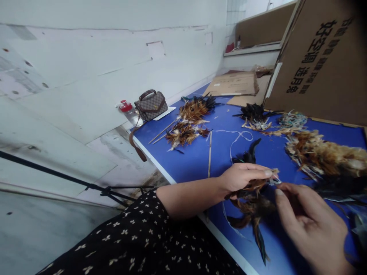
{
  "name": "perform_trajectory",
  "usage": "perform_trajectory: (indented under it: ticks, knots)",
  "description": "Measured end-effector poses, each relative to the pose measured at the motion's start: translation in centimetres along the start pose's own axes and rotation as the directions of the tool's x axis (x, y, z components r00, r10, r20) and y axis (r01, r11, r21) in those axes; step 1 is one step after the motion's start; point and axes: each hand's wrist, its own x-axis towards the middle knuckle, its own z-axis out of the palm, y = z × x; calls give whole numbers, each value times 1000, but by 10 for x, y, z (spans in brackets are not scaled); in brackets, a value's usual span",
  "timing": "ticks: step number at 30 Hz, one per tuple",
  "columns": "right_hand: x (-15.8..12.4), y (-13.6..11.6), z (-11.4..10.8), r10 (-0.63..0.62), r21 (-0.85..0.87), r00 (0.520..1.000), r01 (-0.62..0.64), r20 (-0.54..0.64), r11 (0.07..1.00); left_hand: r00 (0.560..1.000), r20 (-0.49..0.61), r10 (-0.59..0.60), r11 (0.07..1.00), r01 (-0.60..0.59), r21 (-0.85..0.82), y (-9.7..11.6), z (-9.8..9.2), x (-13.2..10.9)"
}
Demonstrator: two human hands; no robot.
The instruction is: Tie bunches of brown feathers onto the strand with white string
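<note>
Glossy brown-and-black feather bunch (254, 208) is gripped in the left hand (242, 177), over smooth blue tabletop (192, 160). Right hand (311, 219) curled at its pale ends (273, 182), can't tell if pinching. Fluffy tan-brown feather pile (323, 149) lies to the right.

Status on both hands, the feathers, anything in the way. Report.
Left hand holding feathers. Right hand close beside, grip unclear. String on table nearby, possible snag.

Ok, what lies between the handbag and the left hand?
In the head view: brown feather bundles, then a thin tan strip and loose white string.
</note>
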Motion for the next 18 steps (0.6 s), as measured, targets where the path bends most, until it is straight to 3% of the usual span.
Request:
perform_trajectory:
  ticks: [3,6,12,15,18]
  knots:
    - [4,-2,-2,-61,39,997,59,53,997,997,-4,-78,997,78,-26,0,-3,1]
    - [6,-4,0,-38,19,998,37,58,999,992,3,-127,991,127,-30,0,-3,0]
    - [8,-9,1,-15,122,994,2,108,992,997,-79,-21,992,30,125,-3,2,-6]
    - [5,-7,-2,77,176,981,-108,176,978,999,-44,4,983,4,184,-7,3,-9]
    - [2,-8,-6,282,155,941,-312,186,937,999,-39,3,986,4,166,-7,5,-11]
